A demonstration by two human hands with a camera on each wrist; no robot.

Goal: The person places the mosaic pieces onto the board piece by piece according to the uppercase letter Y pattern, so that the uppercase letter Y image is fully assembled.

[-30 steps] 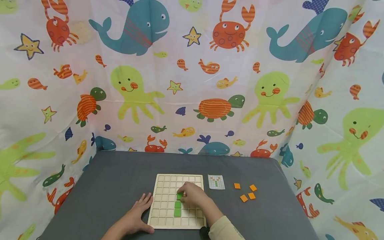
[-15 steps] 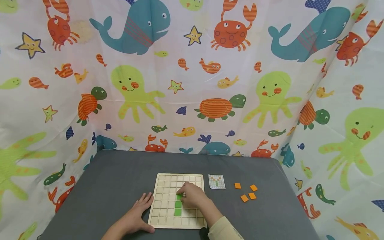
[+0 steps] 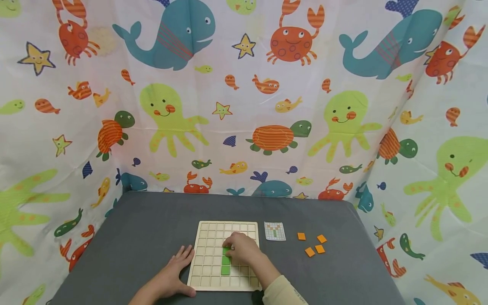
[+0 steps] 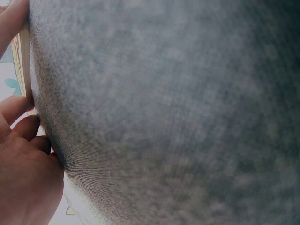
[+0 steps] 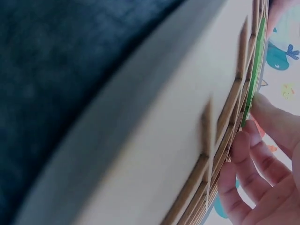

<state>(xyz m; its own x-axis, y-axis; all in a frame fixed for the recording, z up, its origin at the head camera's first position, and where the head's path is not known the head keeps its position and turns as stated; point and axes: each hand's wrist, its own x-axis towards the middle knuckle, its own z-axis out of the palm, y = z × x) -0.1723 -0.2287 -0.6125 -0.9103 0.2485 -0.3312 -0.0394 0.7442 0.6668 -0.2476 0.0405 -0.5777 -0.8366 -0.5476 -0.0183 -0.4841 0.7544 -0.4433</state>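
Observation:
In the head view a wooden grid board (image 3: 206,271) lies on the grey table. Two green square tiles (image 3: 225,270) fill cells in one column. A third green tile (image 3: 225,251) sits just above them, partly covered by my right hand (image 3: 244,248), which pinches it between thumb and fingertips. The right wrist view shows that thumb (image 5: 269,117) and the fingertips close at the end of the green row. My left hand (image 3: 173,271) rests at the board's left side, fingers spread and thumb near the front left corner; the left wrist view has its fingers (image 4: 16,108) along the edge.
A small printed pattern card (image 3: 275,231) lies right of the board. Beyond it several orange square tiles (image 3: 319,249) are scattered on the table (image 3: 160,228). A curtain with sea animals (image 3: 228,169) surrounds the table at the back and sides.
My right hand has shifted slightly left with the third green tile, which now lines up more closely above the other two. My left hand has stayed in place.

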